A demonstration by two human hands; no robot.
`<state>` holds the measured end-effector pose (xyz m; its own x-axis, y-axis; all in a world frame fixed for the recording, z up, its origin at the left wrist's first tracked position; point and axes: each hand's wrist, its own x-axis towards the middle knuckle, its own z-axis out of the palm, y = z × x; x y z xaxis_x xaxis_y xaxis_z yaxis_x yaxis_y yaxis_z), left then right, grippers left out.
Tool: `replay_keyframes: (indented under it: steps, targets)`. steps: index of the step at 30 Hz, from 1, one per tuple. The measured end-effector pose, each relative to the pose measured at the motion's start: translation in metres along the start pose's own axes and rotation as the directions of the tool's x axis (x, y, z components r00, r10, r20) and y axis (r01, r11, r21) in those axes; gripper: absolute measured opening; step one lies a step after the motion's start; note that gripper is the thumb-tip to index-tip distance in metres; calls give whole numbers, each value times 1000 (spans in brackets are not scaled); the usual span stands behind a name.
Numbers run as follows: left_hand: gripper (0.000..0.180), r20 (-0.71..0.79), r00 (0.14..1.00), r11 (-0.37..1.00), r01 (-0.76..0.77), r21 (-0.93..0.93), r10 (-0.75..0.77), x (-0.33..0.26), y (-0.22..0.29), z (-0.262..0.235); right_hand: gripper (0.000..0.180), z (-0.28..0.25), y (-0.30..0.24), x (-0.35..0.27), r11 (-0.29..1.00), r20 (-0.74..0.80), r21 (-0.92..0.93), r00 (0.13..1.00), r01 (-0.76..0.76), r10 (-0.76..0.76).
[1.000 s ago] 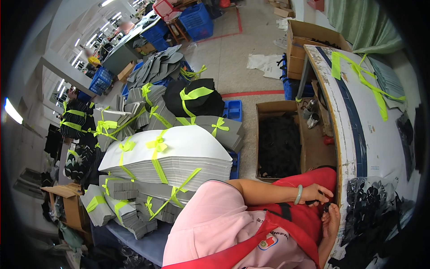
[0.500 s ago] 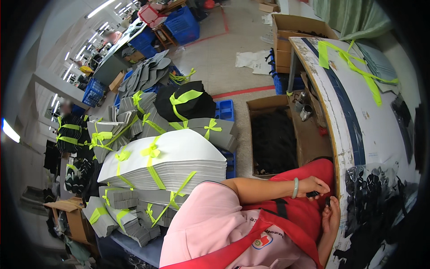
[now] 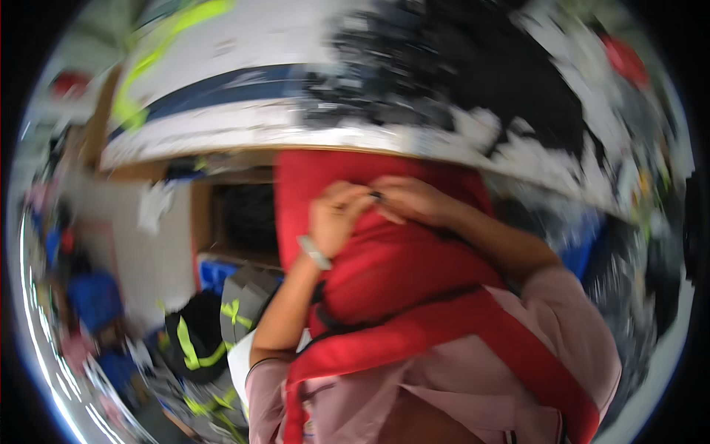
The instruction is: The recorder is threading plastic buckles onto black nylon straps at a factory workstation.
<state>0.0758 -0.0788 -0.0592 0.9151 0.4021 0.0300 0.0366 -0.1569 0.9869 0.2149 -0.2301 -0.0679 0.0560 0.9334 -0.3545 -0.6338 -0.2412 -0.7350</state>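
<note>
The picture is heavily blurred by motion. My left hand (image 3: 336, 216) and my right hand (image 3: 414, 200) meet over my red apron (image 3: 384, 266), just below the edge of the white worktable (image 3: 244, 129). A small dark object (image 3: 376, 196) sits between the fingertips of both hands; I cannot make out what it is. A pale band circles my left wrist. Black pieces (image 3: 458, 66) lie piled on the tabletop beyond my hands.
An open cardboard box (image 3: 237, 214) with dark contents stands under the table at my left. Bundles of grey and black sheets tied with yellow-green tape (image 3: 222, 325) lie on the floor at lower left, near blue crates (image 3: 92, 300).
The view has swung sharply from the floor bundles at my left round to the table in front. My hands have stayed together at the apron.
</note>
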Motion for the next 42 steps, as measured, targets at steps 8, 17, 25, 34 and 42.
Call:
replay_keyframes:
  steps: [8, 17, 25, 34, 42]
  targets:
    - [15, 294, 827, 669, 561, -487, -479, 22, -1, 13, 19, -32, -52, -138, 615, -413, -785, 801, -73, -433]
    - [14, 489, 746, 881, 460, 113, -452, 16, 18, 20, 39, -107, -114, -182, -161, -159, -894, 631, -419, -760]
    - [14, 477, 810, 926, 377, 23, -342, 19, 26, 22, 23, -152, -103, -182, -169, -217, -818, 566, -551, -796]
    - [11, 307, 868, 835, 474, -281, -390, 44, 44, 19, 15, -122, -133, -113, -15, -73, -979, 421, -201, -904]
    - [10, 180, 906, 824, 422, -377, -382, 41, 45, 9, 12, -72, -177, -98, -19, -70, -987, 537, -158, -841]
